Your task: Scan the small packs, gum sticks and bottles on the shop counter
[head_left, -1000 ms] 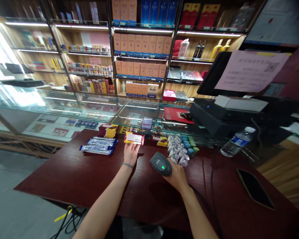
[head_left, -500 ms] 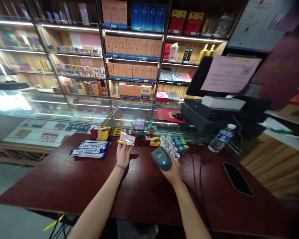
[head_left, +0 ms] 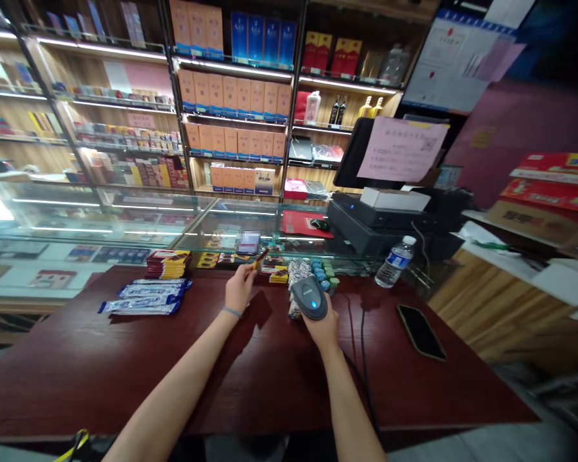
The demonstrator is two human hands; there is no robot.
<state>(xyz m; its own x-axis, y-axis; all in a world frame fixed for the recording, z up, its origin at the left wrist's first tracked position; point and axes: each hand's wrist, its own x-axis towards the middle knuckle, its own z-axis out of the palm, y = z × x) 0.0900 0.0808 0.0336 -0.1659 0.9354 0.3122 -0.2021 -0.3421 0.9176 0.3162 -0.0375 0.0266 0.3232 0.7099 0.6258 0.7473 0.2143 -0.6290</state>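
My left hand (head_left: 239, 292) is closed on a small red-and-yellow packet (head_left: 259, 259), tilted so I see it almost edge-on above the dark red table (head_left: 125, 359). My right hand (head_left: 324, 324) grips a grey handheld barcode scanner (head_left: 309, 298) whose head faces the packet. Just beyond the scanner sits a cluster of small bottles with silver and green caps (head_left: 313, 273). More red-and-yellow packets (head_left: 278, 274) lie by the glass counter.
Blue-and-white wrapped bars (head_left: 144, 296) and a stack of red packets (head_left: 167, 263) lie at the left. A black phone (head_left: 420, 331) and a water bottle (head_left: 394, 261) are at the right, near a register with a screen (head_left: 390, 221). Glass display counter and stocked shelves stand behind.
My left hand has turned the packet from label-up to nearly edge-on and lifted it. The scanner hand stays close by. My view has swung to the right.
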